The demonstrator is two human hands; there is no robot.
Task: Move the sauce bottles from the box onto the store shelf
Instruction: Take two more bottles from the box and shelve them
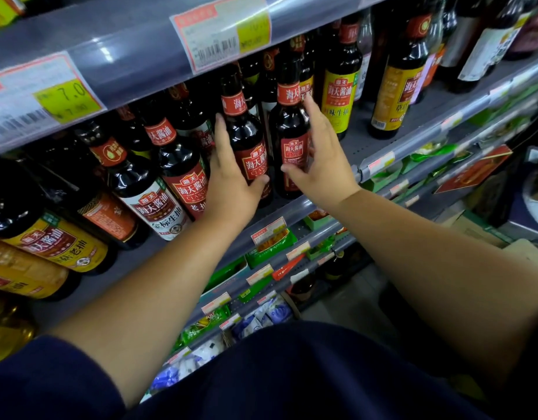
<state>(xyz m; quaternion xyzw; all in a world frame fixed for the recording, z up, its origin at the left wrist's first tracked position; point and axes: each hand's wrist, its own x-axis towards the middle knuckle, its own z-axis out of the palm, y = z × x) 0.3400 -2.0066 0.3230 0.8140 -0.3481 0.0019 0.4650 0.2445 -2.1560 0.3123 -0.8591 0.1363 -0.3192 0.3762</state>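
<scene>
The left soy sauce bottle (pixel 250 147) and the right soy sauce bottle (pixel 292 137) are standing upright, side by side, near the front edge of the store shelf (pixel 364 137). The left hand (pixel 231 181) is grasping the left one, its fingers lying up the bottle's side and its thumb crossing the red label. The right hand (pixel 325 165) is grasping the right one in the same way, its thumb reaching across the label.

- Bottles (pixel 245 131) I hold: glossy, smooth, bright highlights (glass or plastic, I can't tell).
- Labels (pixel 293 150): paper-like, slight sheen.
- Shelf (pixel 357 147): matt metal, perforated.
- Price rail (pixel 125 50): glossy plastic.
- My sleeve (pixel 49 383): matt cloth.
</scene>
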